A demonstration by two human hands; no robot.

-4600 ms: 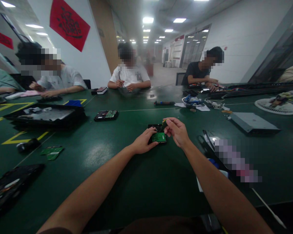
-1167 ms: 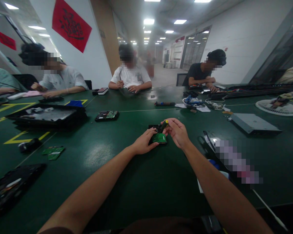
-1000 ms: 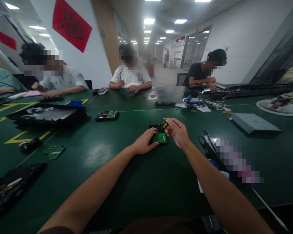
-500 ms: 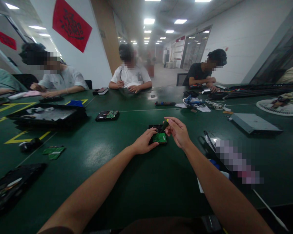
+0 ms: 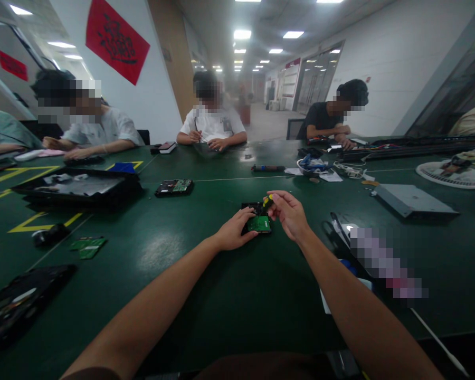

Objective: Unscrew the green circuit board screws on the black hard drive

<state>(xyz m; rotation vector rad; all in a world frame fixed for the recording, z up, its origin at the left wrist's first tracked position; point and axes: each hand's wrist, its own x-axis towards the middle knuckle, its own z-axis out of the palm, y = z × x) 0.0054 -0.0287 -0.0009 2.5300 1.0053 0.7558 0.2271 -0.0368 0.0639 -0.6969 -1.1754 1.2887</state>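
Observation:
A small hard drive [image 5: 260, 225] with a green circuit board lies on the table in front of me. My left hand [image 5: 237, 228] grips it from the left, fingers across the far part and thumb along the near edge. In the fingertips of my right hand [image 5: 288, 212] is a screwdriver [image 5: 267, 202] with a yellow and black handle, slanting down over the far part of the drive. I cannot make out its tip.
On the green table [image 5: 198, 274], another hard drive [image 5: 173, 187] and a black tray [image 5: 79, 190] lie to the left, near loose green circuit boards [image 5: 88, 246]. A grey metal box [image 5: 414, 199] stands right. Several people sit across the table, one person [image 5: 212, 121] straight ahead.
The screwdriver handle has turned in my right fingers, so more yellow shows. My left hand and the hard drive stay in place.

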